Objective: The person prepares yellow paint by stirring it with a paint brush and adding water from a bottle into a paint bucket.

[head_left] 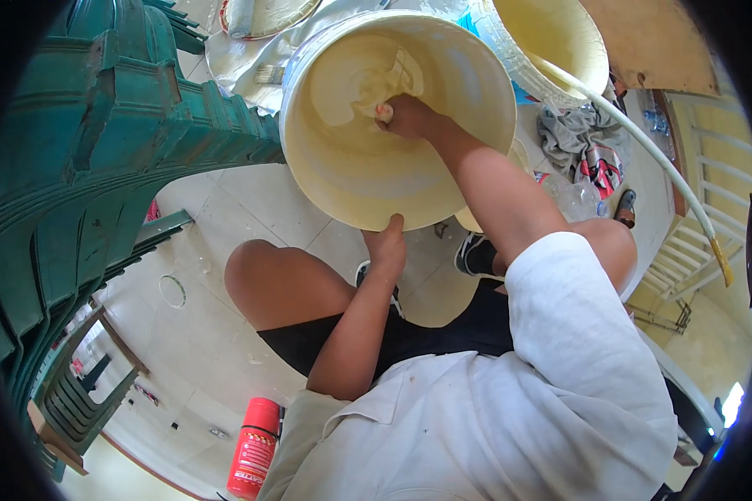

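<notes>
A large bucket (401,179) stands tilted toward me, with cream-coloured paint (334,92) at its bottom. My left hand (385,242) grips the near rim of this bucket, thumb up on the edge. Inside the bucket, my right hand (411,117) is closed round a light-coloured handle with an orange-marked end (384,113). Whatever is below that handle is hidden by the hand and the paint. To the right of the bucket is a second bucket (560,42), also coated in cream paint, with a long pole (643,138) leaning out over its rim.
Stacked green plastic chairs (134,125) rise at the left. A brush (269,74) and a paint-smeared lid (276,15) lie on sheeting behind the bucket. A red cylinder (255,451) stands at the lower left. Grey cloth (560,138) and plastic bottles (581,200) lie at the right.
</notes>
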### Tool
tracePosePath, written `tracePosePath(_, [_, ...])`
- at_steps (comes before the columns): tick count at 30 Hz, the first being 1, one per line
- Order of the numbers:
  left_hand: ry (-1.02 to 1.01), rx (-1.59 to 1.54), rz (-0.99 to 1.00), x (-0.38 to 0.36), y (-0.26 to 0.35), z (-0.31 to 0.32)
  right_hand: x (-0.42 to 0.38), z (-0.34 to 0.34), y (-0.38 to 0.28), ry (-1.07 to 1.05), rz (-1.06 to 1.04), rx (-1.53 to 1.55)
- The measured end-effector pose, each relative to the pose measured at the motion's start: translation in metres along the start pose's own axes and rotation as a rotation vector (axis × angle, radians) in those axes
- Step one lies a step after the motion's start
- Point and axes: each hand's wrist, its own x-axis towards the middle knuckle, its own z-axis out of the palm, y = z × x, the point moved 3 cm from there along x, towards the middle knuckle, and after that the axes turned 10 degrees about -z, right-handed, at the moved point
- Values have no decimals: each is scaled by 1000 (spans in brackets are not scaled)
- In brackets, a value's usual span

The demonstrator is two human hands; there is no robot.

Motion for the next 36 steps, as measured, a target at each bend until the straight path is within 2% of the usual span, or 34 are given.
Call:
tracePosePath(2, [13,17,1,-1,-2,-2,8,-18,2,250,45,119])
tracePosePath(4, [100,36,-55,-3,-5,-4,18,-46,10,361,87,180])
tracePosePath(8, [68,113,-35,0,-5,-4,23,-62,14,499,9,161])
tracePosePath(10, [102,-66,30,-2,-2,-1,9,-58,3,563,98,27])
tracePosePath(14, [83,97,51,-4,7,3,1,-43,-10,436,190,-85])
tracePosePath(16, [97,34,16,-6,8,4,0,-35,-15,160,203,-178])
tracePosePath(17, [99,33,18,-8,9,6,1,-33,-15,160,201,-178])
tracePosePath(19, [158,163,-17,-12,13,6,8,-11,-8,-19,146,-188])
tracePosePath(23, [170,289,-14,-14,13,3,15,22,-2,45,85,-55])
tracePosePath(25, [124,390,41,-15,16,4,17,29,-5,196,137,198])
tracePosePath(28, [170,361,46,-16,17,6,19,21,-5,177,77,330])
tracePosePath(32, [130,239,-11,-16,18,6,22,-6,-10,277,156,307])
tracePosePath(34, [110,273,4,-17,22,6,19,-17,-21,432,198,305])
tracePosePath(36, [94,300,61,-15,28,8,29,11,-9,445,114,337])
